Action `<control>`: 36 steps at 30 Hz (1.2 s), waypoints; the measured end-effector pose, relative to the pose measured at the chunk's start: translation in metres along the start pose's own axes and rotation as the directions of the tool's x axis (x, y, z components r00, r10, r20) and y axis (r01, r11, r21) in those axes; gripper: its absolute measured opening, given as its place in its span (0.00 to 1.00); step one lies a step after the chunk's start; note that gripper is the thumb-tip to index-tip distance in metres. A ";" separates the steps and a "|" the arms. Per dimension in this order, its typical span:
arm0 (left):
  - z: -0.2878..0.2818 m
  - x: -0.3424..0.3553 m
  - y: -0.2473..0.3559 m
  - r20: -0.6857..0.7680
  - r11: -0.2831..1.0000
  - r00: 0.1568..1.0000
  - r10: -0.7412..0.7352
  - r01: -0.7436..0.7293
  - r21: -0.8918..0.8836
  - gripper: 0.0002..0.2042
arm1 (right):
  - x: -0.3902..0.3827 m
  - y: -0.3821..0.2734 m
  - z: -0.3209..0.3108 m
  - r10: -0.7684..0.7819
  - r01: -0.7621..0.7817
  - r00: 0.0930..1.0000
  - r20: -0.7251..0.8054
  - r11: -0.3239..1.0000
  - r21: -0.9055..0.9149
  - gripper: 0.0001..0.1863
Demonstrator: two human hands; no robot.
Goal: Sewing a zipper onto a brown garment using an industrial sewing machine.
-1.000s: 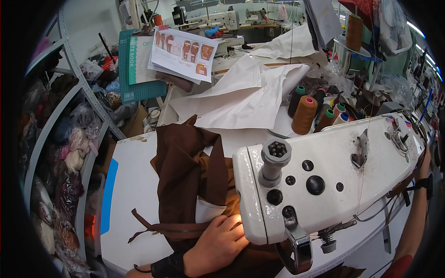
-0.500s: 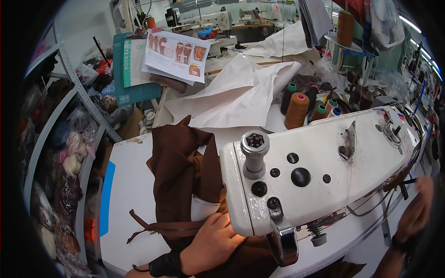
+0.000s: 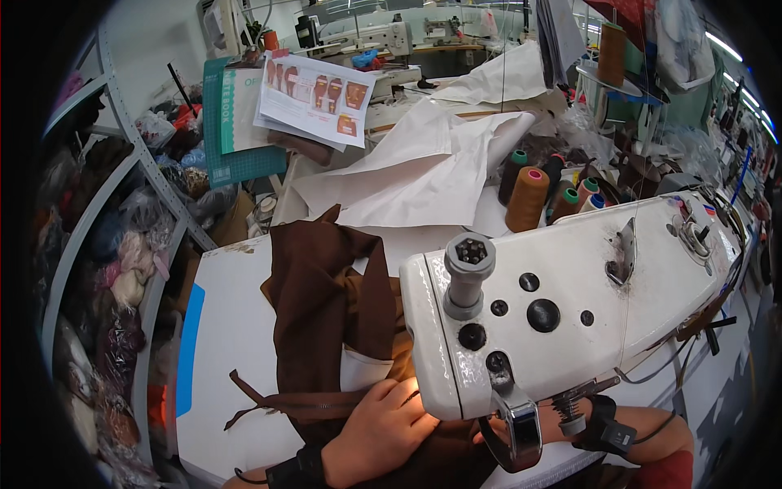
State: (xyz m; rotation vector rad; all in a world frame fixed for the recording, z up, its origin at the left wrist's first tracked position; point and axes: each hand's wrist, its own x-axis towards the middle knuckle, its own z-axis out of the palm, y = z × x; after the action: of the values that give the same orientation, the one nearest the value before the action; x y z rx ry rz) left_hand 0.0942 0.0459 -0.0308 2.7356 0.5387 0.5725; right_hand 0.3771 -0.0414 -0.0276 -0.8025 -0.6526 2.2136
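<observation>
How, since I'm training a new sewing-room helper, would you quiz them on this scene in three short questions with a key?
1. What colour is the strip along the left edge of the white table?
2. True or false: the left hand rests on the brown fabric.
3. Which is nearest the zipper: (a) the thread cones, (b) the left hand, or (c) the printed sheet?

Key: 1. Blue. 2. True. 3. b.
</observation>
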 end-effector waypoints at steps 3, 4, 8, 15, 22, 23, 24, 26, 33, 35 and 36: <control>-0.007 -0.006 0.000 0.240 0.999 0.970 -0.045 0.042 0.017 0.15 | 0.000 0.034 -0.048 0.076 -0.127 0.992 0.105 0.407 0.905 0.33; -0.022 0.003 0.012 0.110 0.991 0.994 0.016 -0.030 0.133 0.11 | 0.003 0.032 -0.049 0.078 -0.128 0.991 0.105 0.403 0.906 0.33; -0.027 0.010 0.016 -0.052 0.957 0.988 0.145 -0.126 0.262 0.06 | 0.013 0.048 -0.078 0.204 -0.203 0.973 0.104 0.561 0.803 0.27; -0.038 0.018 0.026 -0.084 0.963 0.992 0.096 -0.071 0.261 0.11 | -0.008 0.037 -0.054 -0.087 0.078 0.996 -0.009 0.934 -0.348 0.22; -0.035 0.019 0.024 -0.098 0.961 0.989 0.115 -0.086 0.262 0.10 | -0.003 0.040 -0.050 -0.268 0.331 0.943 0.199 0.674 -0.660 0.22; -0.036 0.019 0.025 -0.087 0.962 0.990 0.111 -0.085 0.261 0.10 | -0.003 0.038 -0.047 -0.292 0.362 0.928 0.231 0.553 -0.750 0.21; -0.036 0.018 0.025 -0.076 0.962 0.991 0.106 -0.083 0.260 0.11 | -0.003 0.036 -0.045 -0.311 0.375 0.915 0.256 0.424 -0.825 0.20; -0.037 0.018 0.025 -0.054 0.962 0.994 0.097 -0.080 0.260 0.11 | -0.005 0.030 -0.037 -0.317 0.360 0.901 0.297 0.162 -0.919 0.19; -0.035 0.017 0.023 -0.093 0.978 0.992 0.088 -0.068 0.199 0.12 | -0.001 0.013 -0.010 -0.286 0.174 0.911 0.297 -0.386 -0.906 0.15; -0.037 0.017 0.023 -0.088 0.975 0.991 0.100 -0.080 0.209 0.12 | 0.001 0.010 -0.007 -0.281 0.156 0.914 0.293 -0.425 -0.892 0.14; -0.037 0.017 0.022 -0.081 0.974 0.992 0.101 -0.082 0.210 0.12 | 0.002 0.009 -0.006 -0.280 0.146 0.916 0.288 -0.436 -0.888 0.14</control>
State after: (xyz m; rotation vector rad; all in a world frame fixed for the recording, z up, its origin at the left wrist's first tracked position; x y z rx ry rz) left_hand 0.0990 0.0409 0.0151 2.9545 0.5221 0.7042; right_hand 0.3764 -0.0449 -0.0381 -1.2628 -2.5936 0.4782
